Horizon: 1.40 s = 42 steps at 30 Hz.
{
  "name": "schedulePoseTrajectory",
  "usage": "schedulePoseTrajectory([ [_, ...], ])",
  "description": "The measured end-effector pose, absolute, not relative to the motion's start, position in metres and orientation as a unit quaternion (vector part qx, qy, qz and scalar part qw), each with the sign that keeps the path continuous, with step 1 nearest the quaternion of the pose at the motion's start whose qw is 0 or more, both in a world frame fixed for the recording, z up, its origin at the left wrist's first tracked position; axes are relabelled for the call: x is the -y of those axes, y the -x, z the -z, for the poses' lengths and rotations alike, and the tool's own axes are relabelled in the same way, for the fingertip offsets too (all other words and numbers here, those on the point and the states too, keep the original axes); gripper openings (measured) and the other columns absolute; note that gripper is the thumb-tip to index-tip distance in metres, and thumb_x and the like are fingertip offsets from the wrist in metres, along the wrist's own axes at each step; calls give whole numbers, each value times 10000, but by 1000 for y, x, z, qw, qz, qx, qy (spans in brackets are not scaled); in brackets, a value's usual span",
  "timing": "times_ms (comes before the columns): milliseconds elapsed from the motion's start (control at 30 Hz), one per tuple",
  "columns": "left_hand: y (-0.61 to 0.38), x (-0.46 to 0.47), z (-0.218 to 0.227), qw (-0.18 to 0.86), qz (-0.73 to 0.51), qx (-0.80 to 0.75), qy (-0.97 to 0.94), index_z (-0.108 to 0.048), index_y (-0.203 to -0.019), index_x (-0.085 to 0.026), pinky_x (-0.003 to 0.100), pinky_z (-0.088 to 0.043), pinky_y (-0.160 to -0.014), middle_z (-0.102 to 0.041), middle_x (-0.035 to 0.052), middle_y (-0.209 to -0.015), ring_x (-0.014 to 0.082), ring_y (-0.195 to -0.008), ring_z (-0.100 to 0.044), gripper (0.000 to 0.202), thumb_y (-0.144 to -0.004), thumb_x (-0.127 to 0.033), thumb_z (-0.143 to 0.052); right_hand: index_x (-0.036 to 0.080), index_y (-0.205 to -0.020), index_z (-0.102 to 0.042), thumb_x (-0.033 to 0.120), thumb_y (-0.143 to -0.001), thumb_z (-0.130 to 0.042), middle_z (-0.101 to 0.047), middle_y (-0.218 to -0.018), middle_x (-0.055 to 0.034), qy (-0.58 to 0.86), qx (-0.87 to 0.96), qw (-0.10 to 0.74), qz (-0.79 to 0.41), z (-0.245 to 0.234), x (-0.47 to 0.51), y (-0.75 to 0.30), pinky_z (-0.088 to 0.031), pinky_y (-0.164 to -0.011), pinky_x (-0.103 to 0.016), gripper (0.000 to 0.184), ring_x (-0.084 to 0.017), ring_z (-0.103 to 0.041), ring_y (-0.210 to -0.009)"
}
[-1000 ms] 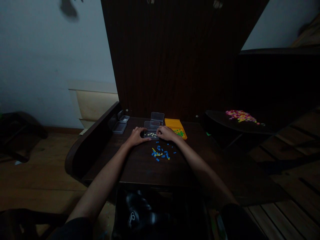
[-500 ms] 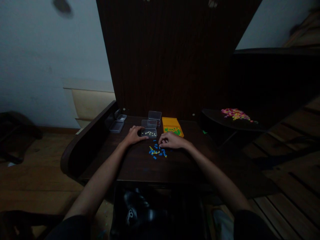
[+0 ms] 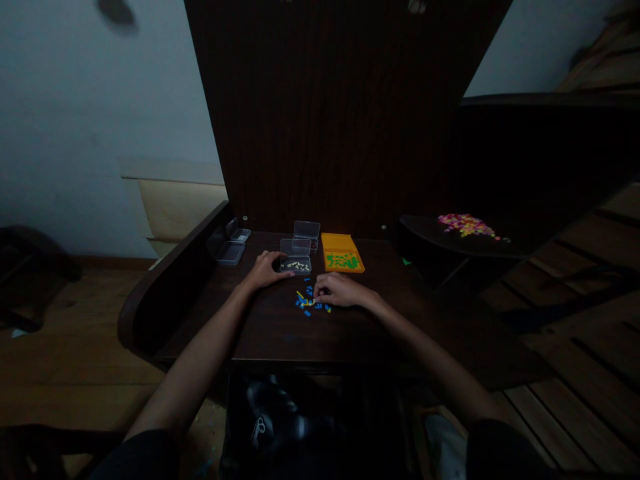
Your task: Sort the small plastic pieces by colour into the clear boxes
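My left hand (image 3: 267, 269) steadies a clear plastic box (image 3: 303, 271) by its left end, thumb along the front and fingers behind. Small white pieces (image 3: 298, 266) lie inside, and the lid stands up at the back. My right hand (image 3: 336, 290) is closed in a pinch over a loose pile of small blue and yellow pieces (image 3: 306, 303) on the dark wooden desk (image 3: 280, 337). Whatever its fingertips hold is hidden. Just behind that hand, an open orange box (image 3: 336, 241) contains small green pieces (image 3: 342, 261).
Another clear box (image 3: 306, 229) with dark red bits stands behind the white-piece box. Two more open clear boxes, one of them nearer (image 3: 231, 253), sit by the raised left side panel (image 3: 170, 273). Pink and yellow pieces (image 3: 466, 225) are heaped on a right-hand shelf (image 3: 425, 230).
My right hand has moved down and toward me, from beside the orange box onto the blue and yellow pile. My left hand stays at the clear box. The view has shifted slightly.
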<state>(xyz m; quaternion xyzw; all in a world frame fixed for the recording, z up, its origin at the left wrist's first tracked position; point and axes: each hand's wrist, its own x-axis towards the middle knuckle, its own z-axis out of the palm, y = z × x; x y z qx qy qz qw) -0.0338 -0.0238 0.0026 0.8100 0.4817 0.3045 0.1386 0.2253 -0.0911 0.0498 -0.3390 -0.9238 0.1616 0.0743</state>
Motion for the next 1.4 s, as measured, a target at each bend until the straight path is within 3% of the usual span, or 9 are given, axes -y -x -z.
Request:
schedulePoseTrajectory([
  [167, 35, 22, -1, 140, -306, -475, -813, -635, -1109, -196, 439, -420, -982, -662, 81, -1120, 300, -1080, -549, 599, -684, -604, -747, 159, -945, -724, 45, -803, -715, -601, -840, -10, 340, 927, 64, -146, -50, 92, -222, -378, -663, -218, 183, -141, -563, -750],
  [533, 34, 22, -1, 136, -307, -471, -816, -631, -1110, -183, 427, -426, -963, -666, 84, -1090, 297, -1064, -554, 602, -687, -593, -751, 145, -845, -706, 70, -814, -694, -643, -841, -20, 320, 926, 93, -179, -59, 97, -215, -410, -679, -219, 83, -142, -594, -743],
  [967, 34, 24, -3, 137, -302, -483, -810, -629, -1126, -205, 432, -415, -984, -659, 74, -1112, 299, -1071, -544, 609, -686, -611, -742, 166, -880, -674, 139, -827, -704, -629, -901, -22, 350, 933, 34, -83, -56, 108, -204, -322, -611, -231, 68, -162, -574, -792],
  [1400, 34, 21, 0, 130, -302, -476, -816, -625, -1130, -191, 419, -420, -969, -659, 76, -1096, 291, -1060, -548, 601, -692, -579, -758, 179, -901, -697, 176, -827, -717, -647, -939, -37, 378, 923, 25, -71, -58, 107, -203, -350, -634, -230, 77, -186, -598, -837],
])
